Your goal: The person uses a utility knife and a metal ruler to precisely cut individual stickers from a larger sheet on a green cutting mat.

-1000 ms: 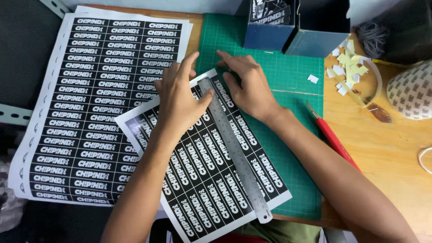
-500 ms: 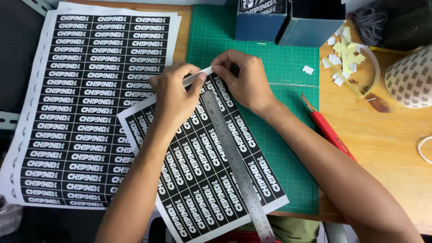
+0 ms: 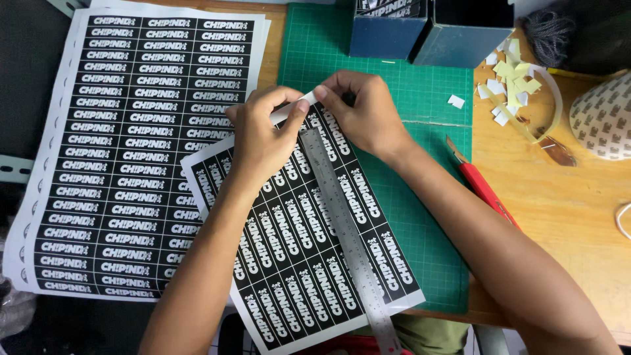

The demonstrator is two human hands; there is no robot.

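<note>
A sheet of black labels with white print (image 3: 309,263) lies tilted on a green cutting mat (image 3: 420,217). A steel ruler (image 3: 348,243) rests lengthwise on the sheet. My left hand (image 3: 263,135) and my right hand (image 3: 365,112) meet at the sheet's top edge. Both pinch a thin white paper strip (image 3: 289,109) there, lifted slightly off the sheet. The fingertips of the two hands almost touch.
A stack of uncut label sheets (image 3: 131,144) lies to the left. Two dark blue boxes (image 3: 427,33) stand at the mat's far edge. A red cutter (image 3: 483,187) lies right of the mat, with paper scraps (image 3: 509,75) and a patterned tape roll (image 3: 605,115) on the wooden table.
My hands left the ruler, where they were pressing flat, and moved to the sheet's top edge. They now pinch a thin white strip and lift it.
</note>
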